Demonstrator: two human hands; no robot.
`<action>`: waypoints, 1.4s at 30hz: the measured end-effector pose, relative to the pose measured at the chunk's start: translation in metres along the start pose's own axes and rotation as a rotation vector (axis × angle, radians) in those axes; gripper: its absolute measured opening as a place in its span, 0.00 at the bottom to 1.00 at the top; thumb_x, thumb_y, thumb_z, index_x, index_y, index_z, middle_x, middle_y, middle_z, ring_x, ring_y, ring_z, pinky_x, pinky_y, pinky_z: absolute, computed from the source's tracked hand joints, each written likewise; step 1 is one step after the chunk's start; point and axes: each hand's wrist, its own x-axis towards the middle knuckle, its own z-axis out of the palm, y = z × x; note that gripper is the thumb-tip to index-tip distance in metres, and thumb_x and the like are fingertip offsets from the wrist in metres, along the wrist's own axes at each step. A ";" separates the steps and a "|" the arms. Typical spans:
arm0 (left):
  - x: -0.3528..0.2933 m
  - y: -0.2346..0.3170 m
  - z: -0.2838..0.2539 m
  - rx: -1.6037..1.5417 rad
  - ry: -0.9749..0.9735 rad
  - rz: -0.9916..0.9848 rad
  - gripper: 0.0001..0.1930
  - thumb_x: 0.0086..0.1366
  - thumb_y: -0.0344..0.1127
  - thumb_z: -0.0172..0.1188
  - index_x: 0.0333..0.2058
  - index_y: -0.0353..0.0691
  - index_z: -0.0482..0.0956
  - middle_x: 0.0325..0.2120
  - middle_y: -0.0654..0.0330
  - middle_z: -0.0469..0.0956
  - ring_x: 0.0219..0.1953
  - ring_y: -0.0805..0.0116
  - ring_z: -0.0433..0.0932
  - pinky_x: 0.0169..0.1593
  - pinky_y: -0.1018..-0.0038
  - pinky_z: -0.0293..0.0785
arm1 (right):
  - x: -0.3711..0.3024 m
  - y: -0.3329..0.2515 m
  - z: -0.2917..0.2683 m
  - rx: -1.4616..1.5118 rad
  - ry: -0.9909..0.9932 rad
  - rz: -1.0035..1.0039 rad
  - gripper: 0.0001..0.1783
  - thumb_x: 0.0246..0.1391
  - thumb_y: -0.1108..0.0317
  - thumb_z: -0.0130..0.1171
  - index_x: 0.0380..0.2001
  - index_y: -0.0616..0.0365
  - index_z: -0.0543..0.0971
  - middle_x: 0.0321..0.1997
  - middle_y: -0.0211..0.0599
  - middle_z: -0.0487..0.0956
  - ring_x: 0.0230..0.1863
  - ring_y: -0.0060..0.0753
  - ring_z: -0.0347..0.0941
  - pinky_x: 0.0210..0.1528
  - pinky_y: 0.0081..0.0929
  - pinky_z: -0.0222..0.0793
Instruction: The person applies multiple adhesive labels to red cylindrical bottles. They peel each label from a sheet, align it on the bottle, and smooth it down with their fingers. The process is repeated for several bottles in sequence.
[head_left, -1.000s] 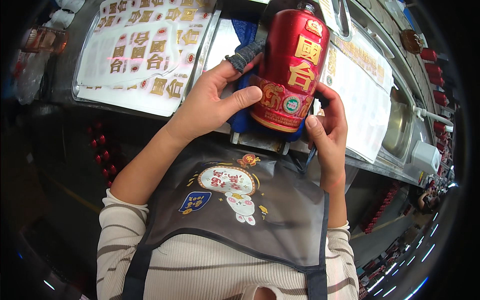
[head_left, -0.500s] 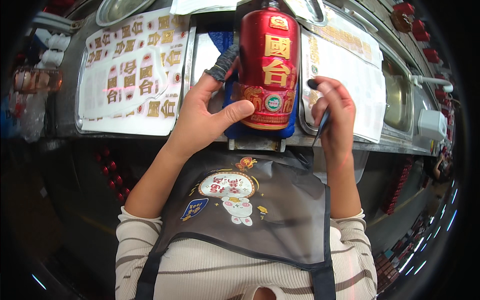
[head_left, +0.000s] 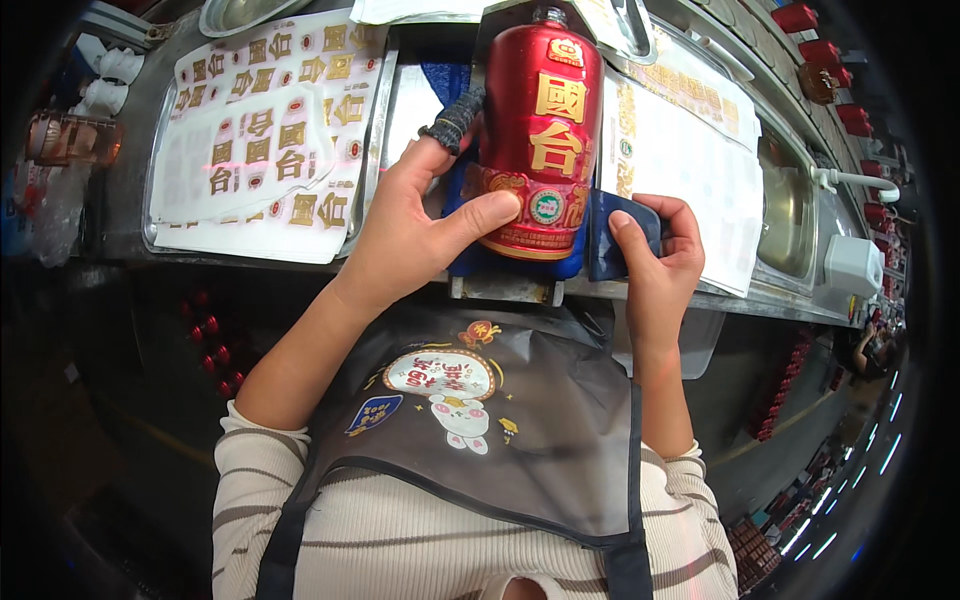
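Left hand [head_left: 420, 235] grips the red bottle [head_left: 540, 140] lying on a blue pad at the tabletop [head_left: 700, 298] edge; right hand [head_left: 655, 255] pinches a blue cloth [head_left: 615, 235] beside it. Gold labels already on; smoothing seems left

1. The red bottle [head_left: 540, 140] lies between both hands, blocking the middle.
2. A label sheet [head_left: 255, 130] covers the table [head_left: 120, 235] left of it.
3. White sheets [head_left: 690, 160] and a sink [head_left: 790, 205] crowd the right.

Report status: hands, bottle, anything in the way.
Left hand steadying red bottle, thumb on its lower label. Right hand holds blue pad beside bottle base. Bottle lies in blue cradle. Nothing in the way.
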 end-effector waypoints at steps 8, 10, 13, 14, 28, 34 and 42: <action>0.009 -0.007 0.026 0.197 0.225 0.057 0.26 0.53 0.49 0.75 0.39 0.33 0.77 0.35 0.49 0.81 0.39 0.55 0.76 0.49 0.62 0.71 | 0.003 0.003 -0.003 0.013 0.052 -0.067 0.14 0.56 0.74 0.68 0.43 0.63 0.75 0.40 0.31 0.78 0.38 0.16 0.74 0.40 0.15 0.71; 0.010 -0.009 0.026 0.227 0.221 0.065 0.26 0.53 0.49 0.75 0.39 0.33 0.77 0.35 0.50 0.81 0.38 0.55 0.75 0.49 0.60 0.69 | -0.015 -0.018 0.008 0.099 -0.015 -0.181 0.15 0.56 0.73 0.68 0.43 0.63 0.75 0.37 0.30 0.78 0.37 0.16 0.74 0.39 0.16 0.71; 0.008 -0.011 0.025 0.249 0.210 0.065 0.26 0.53 0.51 0.75 0.38 0.34 0.77 0.34 0.52 0.81 0.37 0.55 0.73 0.48 0.59 0.67 | 0.015 0.012 0.006 -0.106 0.090 -0.187 0.13 0.56 0.75 0.67 0.43 0.63 0.76 0.34 0.25 0.77 0.33 0.10 0.70 0.35 0.11 0.66; 0.007 -0.007 0.023 0.284 0.185 0.033 0.28 0.54 0.53 0.74 0.40 0.35 0.78 0.39 0.49 0.81 0.43 0.51 0.73 0.53 0.56 0.64 | 0.011 0.011 -0.003 -0.105 0.126 -0.160 0.12 0.57 0.75 0.67 0.43 0.63 0.76 0.35 0.26 0.77 0.34 0.11 0.70 0.37 0.12 0.68; -0.061 -0.015 0.016 1.083 0.075 0.386 0.18 0.68 0.58 0.56 0.42 0.57 0.88 0.71 0.39 0.53 0.72 0.26 0.46 0.64 0.26 0.29 | -0.018 -0.005 0.005 -0.192 0.019 -0.626 0.16 0.46 0.84 0.70 0.40 0.63 0.82 0.38 0.37 0.80 0.38 0.29 0.77 0.40 0.21 0.72; -0.078 -0.024 0.008 0.979 0.125 0.270 0.21 0.66 0.53 0.60 0.31 0.38 0.86 0.69 0.33 0.54 0.72 0.29 0.49 0.66 0.29 0.29 | -0.032 -0.008 0.021 -0.568 -0.204 -1.112 0.25 0.31 0.82 0.68 0.40 0.53 0.87 0.32 0.34 0.77 0.35 0.41 0.72 0.36 0.33 0.70; -0.074 -0.022 -0.008 0.800 0.142 0.275 0.15 0.65 0.38 0.60 0.28 0.29 0.80 0.69 0.33 0.54 0.72 0.34 0.52 0.69 0.36 0.31 | -0.028 -0.030 0.031 -0.653 -0.492 -1.301 0.22 0.30 0.69 0.65 0.37 0.51 0.87 0.29 0.26 0.69 0.37 0.38 0.72 0.36 0.34 0.65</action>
